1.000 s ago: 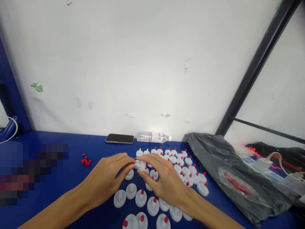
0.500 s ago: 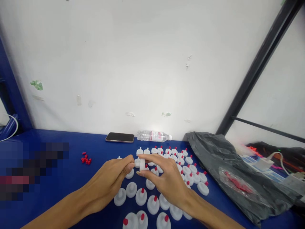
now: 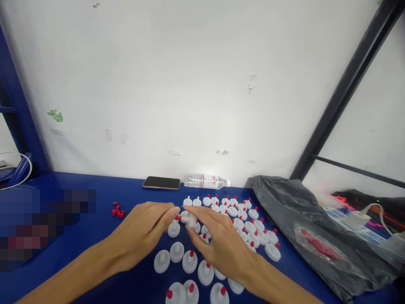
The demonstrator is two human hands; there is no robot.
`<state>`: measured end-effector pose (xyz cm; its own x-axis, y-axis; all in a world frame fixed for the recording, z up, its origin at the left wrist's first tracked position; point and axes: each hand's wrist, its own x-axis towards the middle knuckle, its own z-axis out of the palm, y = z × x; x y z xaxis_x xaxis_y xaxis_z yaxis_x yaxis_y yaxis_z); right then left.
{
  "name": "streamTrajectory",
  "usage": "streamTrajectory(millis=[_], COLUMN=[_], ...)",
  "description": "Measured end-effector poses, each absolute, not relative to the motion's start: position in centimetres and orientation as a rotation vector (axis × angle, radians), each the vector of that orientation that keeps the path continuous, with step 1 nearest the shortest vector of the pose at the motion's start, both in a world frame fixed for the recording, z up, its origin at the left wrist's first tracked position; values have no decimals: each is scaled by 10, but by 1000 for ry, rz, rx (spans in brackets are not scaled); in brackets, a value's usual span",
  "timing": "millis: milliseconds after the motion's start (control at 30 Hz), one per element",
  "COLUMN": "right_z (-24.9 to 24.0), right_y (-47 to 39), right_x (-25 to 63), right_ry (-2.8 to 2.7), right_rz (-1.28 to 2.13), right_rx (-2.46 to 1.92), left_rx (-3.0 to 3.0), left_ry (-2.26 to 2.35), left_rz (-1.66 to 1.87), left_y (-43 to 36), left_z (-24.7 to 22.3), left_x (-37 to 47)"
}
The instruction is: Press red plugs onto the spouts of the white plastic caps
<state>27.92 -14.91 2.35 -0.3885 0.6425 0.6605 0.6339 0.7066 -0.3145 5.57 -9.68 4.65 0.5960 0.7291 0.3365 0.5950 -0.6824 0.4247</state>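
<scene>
Between my hands is a white nozzle cap [image 3: 191, 221] lying on its side, its red tip [image 3: 179, 218] pointing left. The fingers of my left hand [image 3: 148, 228] are pinched at the red tip. My right hand [image 3: 218, 236] grips the white base between thumb and fingers. Below and right of the hands, many similar white caps with red tips [image 3: 205, 272] stand on the blue table. A few, like the cap at the lower left [image 3: 162, 261], have no red tip. Small loose red tips [image 3: 118, 211] lie to the left.
A phone [image 3: 161, 183] and a clear plastic bottle [image 3: 207, 181] lie along the wall. A grey plastic bag [image 3: 284, 198] covers the right side, with a clear packet of red pieces [image 3: 321, 247] on it. A power strip [image 3: 357, 219] sits farther right.
The white cap between my hands has turned, and a red tip now shows at its left end. The view has shifted slightly, moving the scene a little rightward.
</scene>
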Motion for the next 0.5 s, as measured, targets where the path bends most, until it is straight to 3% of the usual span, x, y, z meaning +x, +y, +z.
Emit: streamTrajectory(millis=[133,233,333,500], right_z=[30,30,23,12], right_y=[-149,-148,-146,-140], right_x=[279,282,286,289], right_ry=[-2028,-2008,-2048,-2170], right_rz=[227,310,323,307], right_rx=[-1169,-1289,-1349,-1239], left_rx=[2793,2812,2731,2635], left_ry=[1579,1899,2005,1951], left_rz=[630,313,175,316], left_y=[-65,-44,-35,-31], left_z=[49,45,39,33], left_x=[27,0,-19,-28])
